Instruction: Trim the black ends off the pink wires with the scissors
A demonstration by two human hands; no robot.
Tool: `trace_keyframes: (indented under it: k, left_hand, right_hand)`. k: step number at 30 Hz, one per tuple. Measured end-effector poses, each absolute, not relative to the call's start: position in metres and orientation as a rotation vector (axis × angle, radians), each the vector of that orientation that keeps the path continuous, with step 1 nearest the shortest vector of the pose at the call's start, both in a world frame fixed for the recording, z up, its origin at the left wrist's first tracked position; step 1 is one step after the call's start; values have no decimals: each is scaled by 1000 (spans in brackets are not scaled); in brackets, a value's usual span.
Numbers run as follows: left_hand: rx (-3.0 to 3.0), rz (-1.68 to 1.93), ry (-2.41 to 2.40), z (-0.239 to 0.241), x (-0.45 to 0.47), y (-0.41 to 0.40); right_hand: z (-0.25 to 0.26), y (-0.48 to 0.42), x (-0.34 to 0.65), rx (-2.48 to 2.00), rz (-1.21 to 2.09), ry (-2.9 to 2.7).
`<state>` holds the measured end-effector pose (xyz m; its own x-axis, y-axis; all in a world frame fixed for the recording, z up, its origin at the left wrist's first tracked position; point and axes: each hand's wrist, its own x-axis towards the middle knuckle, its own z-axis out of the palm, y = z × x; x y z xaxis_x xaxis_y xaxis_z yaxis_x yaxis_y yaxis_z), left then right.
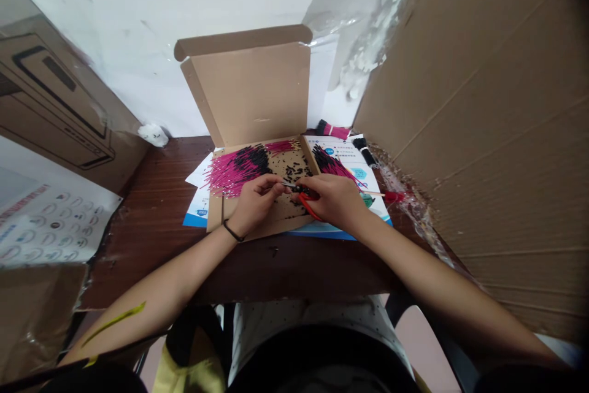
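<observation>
My right hand (pixel 338 200) is closed around red-handled scissors (pixel 309 208), whose metal blades (pixel 289 184) point left toward my other hand. My left hand (pixel 257 200) is pinched at the blade tips, and whatever lies between its fingers is too small to make out. Both hands are over an open cardboard box (pixel 257 221). In its left part lies a heap of thin pink sticks with black ends (pixel 237 169). Small black bits (pixel 297 169) are scattered over the box's bottom. More pink-and-black sticks (pixel 329 163) lie just right of the box.
The box's lid (pixel 257 89) stands upright against the white wall. Printed sheets (pixel 368 163) lie under the box on the brown table (pixel 151 197). Bundles, one pink and black (pixel 334 130) and one black (pixel 365 152), lie at the back right. Large cardboard (pixel 497 105) walls the right side.
</observation>
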<state>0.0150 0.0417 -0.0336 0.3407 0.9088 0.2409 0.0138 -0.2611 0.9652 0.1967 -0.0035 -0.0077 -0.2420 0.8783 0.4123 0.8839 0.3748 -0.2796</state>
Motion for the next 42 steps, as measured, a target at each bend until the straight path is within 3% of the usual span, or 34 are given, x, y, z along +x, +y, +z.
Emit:
trace_keyframes:
  k: [8, 24, 42]
  left_hand:
    - [1655, 1056, 820, -32, 14, 42]
    - [1619, 1061, 810, -31, 14, 42]
    - [1491, 1046, 701, -35, 16, 42]
  right_hand:
    - [-10, -1, 200, -1578, -134, -2181]
    - [-5, -4, 196, -1543, 29, -2122]
    - [-9, -2, 196, -1675, -11, -2066]
